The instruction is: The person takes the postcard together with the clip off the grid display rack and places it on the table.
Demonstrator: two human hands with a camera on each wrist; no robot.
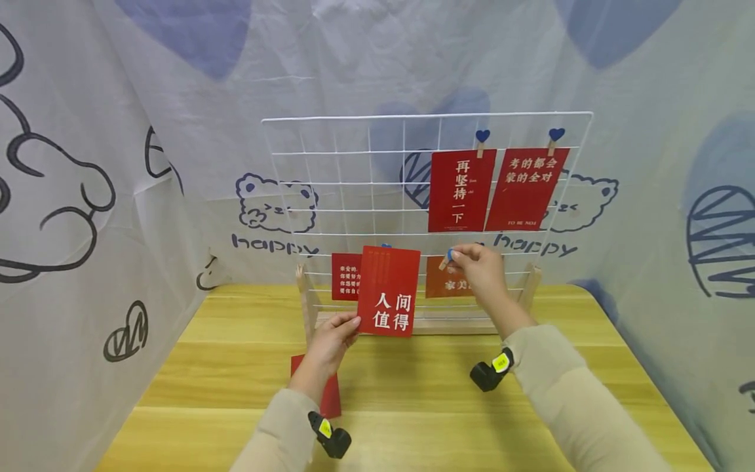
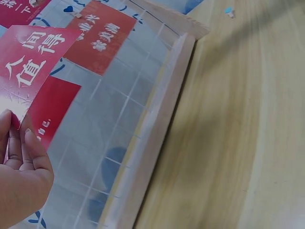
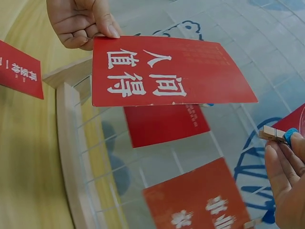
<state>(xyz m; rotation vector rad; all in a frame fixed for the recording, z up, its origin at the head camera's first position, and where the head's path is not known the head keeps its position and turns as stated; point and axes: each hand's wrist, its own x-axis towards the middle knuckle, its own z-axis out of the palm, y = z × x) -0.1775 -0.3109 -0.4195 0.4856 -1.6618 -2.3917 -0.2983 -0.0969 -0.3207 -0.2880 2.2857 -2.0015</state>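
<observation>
My left hand (image 1: 334,339) pinches a red card (image 1: 389,292) with white characters by its lower left corner, in front of the white wire grid (image 1: 354,196). A small wooden clothespin (image 3: 272,133) with a blue decoration is pinched in my right hand (image 1: 480,272), to the right of the card and apart from it. Behind the held card, another red card (image 1: 345,276) is partly covered on the grid. An orange-red card (image 2: 101,38) hangs low on the grid behind my right hand.
Two red cards (image 1: 461,190) hang at the grid's upper right from heart-topped clothespins (image 1: 556,136). The grid stands in a wooden base (image 2: 162,129). Under my left forearm, a red card (image 1: 331,396) lies on the wooden table (image 1: 413,400). A small blue-topped clip (image 2: 229,12) also lies there.
</observation>
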